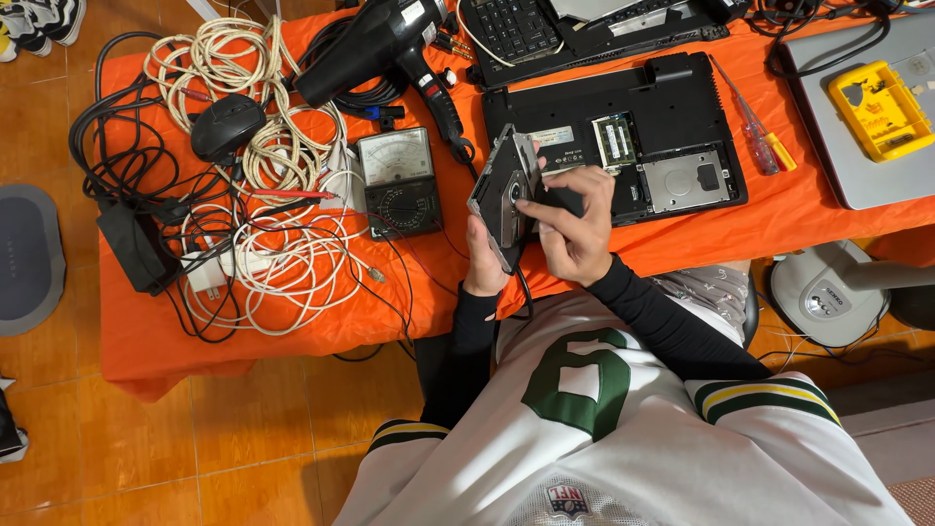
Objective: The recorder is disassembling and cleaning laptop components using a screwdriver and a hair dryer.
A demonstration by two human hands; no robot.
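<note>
Grey slim metal optical drive tilted at table front edge; left hand props it, right hand pinches its face, exposing it.

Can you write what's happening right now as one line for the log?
left hand: holds optical drive | right hand: fingers on drive | nearby: open laptop base, multimeter | surface: orange cloth

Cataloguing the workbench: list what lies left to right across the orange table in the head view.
Black power adapter → black mouse → analog multimeter → optical drive held in both hands → opened black laptop → red-and-yellow screwdriver → yellow case on a silver laptop.
</note>
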